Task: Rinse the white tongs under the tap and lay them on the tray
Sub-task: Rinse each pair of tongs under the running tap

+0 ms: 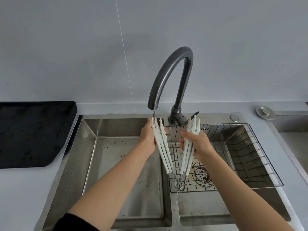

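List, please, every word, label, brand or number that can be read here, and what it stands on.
None: no readable word, number, brand or sign shows on the tap, the white tongs, the black tray, the sink or the wire basket.

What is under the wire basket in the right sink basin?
The round steel drain strainer shows through the wire basket; the white tongs and right hand cover its left part.
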